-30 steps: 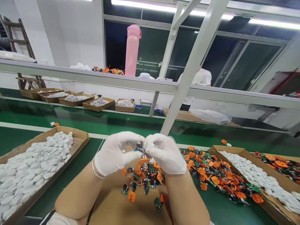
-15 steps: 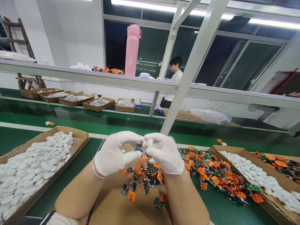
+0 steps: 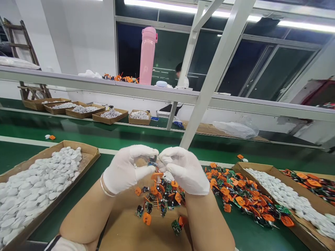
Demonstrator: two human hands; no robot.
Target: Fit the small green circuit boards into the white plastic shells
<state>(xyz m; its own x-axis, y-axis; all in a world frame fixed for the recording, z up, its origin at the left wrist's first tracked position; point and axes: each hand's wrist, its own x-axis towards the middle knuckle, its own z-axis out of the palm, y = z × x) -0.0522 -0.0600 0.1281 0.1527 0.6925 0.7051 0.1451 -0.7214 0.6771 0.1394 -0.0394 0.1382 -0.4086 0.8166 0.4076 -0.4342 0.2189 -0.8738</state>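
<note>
Taking the meeting point of the two gloved hands as the clock's centre, the left hand [image 3: 125, 170] comes in from 8 o'clock. Its thumb and fingers are nearly together, pinching a small board [image 3: 152, 161] right at that centre. The right hand [image 3: 185, 170] comes in from 4 o'clock with fingers curled and thumb drawn in, its tips just beside the board; white glove hides the grip, so I cannot tell whether it has hold of anything. Just below the board, at 6 o'clock, is an orange piece [image 3: 157, 175].

Further down at 6 o'clock, a small heap [image 3: 154, 195] of boards and orange parts lies on cardboard [image 3: 136, 233]. A larger pile [image 3: 240, 195] of the same spreads between 3 and 4 o'clock on the green tabletop [image 3: 89, 188], and beyond it stands the right tray [image 3: 261, 168], bearing white discs. The left tray [image 3: 91, 153], also full of white discs [image 3: 42, 177], reaches from 9 towards 8 o'clock.

Small trays [image 3: 110, 120] of white parts line the back at 10 o'clock. At 12 o'clock a pink bottle [image 3: 148, 57] stands upright on the shelf [image 3: 99, 82]. At 1 o'clock another person [image 3: 185, 83] is partly hidden by a post [image 3: 192, 42].
</note>
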